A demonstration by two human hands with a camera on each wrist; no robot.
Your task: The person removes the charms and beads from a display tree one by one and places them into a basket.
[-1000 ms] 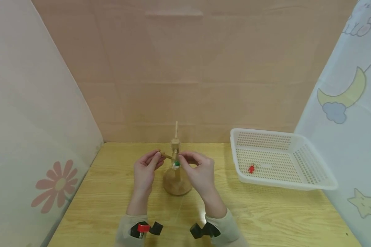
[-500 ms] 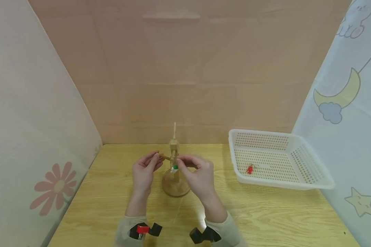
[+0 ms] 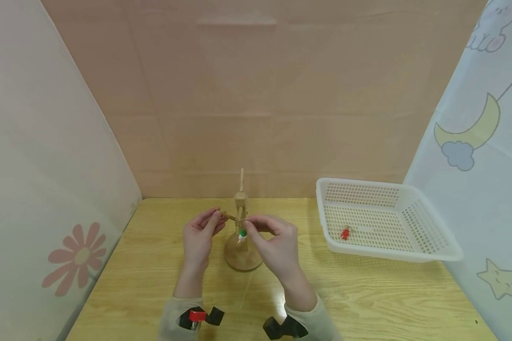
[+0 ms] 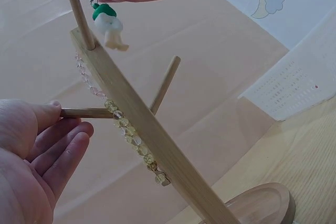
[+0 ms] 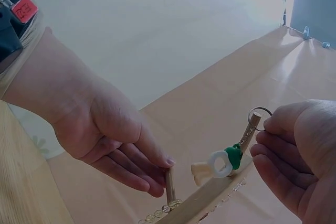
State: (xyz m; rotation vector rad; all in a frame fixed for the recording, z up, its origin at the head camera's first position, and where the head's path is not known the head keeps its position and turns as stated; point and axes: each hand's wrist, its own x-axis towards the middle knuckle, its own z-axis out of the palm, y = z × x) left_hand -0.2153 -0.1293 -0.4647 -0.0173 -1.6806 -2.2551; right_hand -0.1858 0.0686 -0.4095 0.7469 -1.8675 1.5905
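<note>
A wooden stand (image 3: 241,201) with a round base and several pegs rises between the hands. My left hand (image 3: 199,237) pinches the end of one peg (image 4: 86,113), from which a beaded bracelet (image 4: 135,140) hangs along the post. My right hand (image 3: 277,239) pinches the metal ring (image 5: 261,109) of a keychain; in the right wrist view the ring is around the tip of another peg (image 5: 251,129). The green and white figure (image 4: 109,24) dangles from that ring by a short chain.
A white perforated basket (image 3: 388,255) stands on the table (image 3: 153,284) at the right, with a small red figure (image 3: 345,233) inside. Cloth panels stand behind and on both sides.
My right hand has moved slightly down and right with the keychain, and the green and white figure hangs lower. My left hand stays at its peg. The head view has shifted a little.
</note>
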